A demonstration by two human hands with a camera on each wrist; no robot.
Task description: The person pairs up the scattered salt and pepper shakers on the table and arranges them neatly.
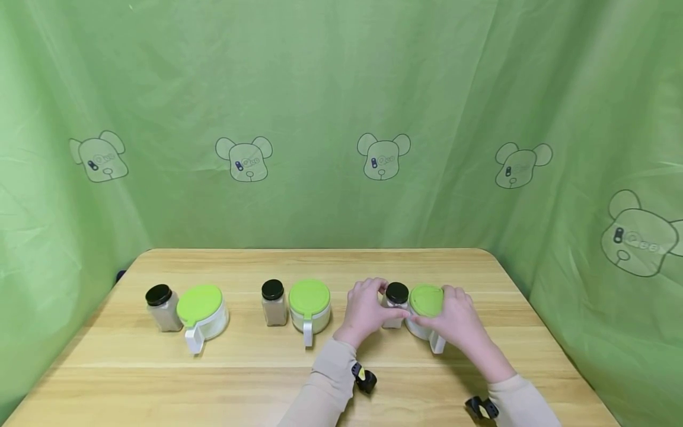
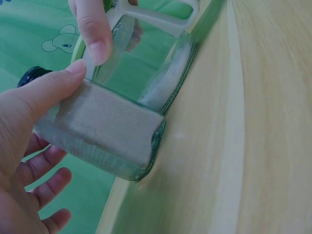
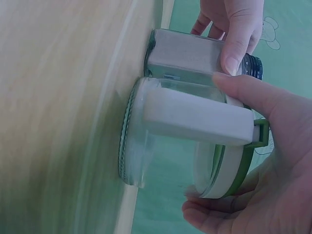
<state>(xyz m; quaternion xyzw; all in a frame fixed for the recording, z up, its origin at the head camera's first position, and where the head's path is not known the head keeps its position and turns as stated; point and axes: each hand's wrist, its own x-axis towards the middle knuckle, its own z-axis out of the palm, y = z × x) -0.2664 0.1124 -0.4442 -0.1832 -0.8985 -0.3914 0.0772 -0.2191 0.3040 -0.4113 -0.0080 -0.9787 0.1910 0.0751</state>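
Observation:
My left hand (image 1: 367, 309) holds a square glass spice jar (image 2: 107, 124) with a black screw cap (image 1: 397, 292) and greyish powder inside. Its thumb lies along the front near the cap, and the fingers reach behind the jar. My right hand (image 1: 456, 317) grips a round glass seasoning pot (image 3: 161, 161) by its upper part, thumb in front and fingers around the far side. This pot has a green lid (image 1: 427, 299), a white handle (image 3: 197, 117) and some white contents. Both containers stand upright on the table side by side, and the two thumbs nearly meet between them.
In the middle of the wooden table (image 1: 213, 391) stand another black-capped jar (image 1: 274, 311) and green-lidded pot (image 1: 309, 296). A similar jar (image 1: 165, 314) and pot (image 1: 200, 305) stand at the left. Green curtain (image 1: 315, 77) surrounds the table's back and sides.

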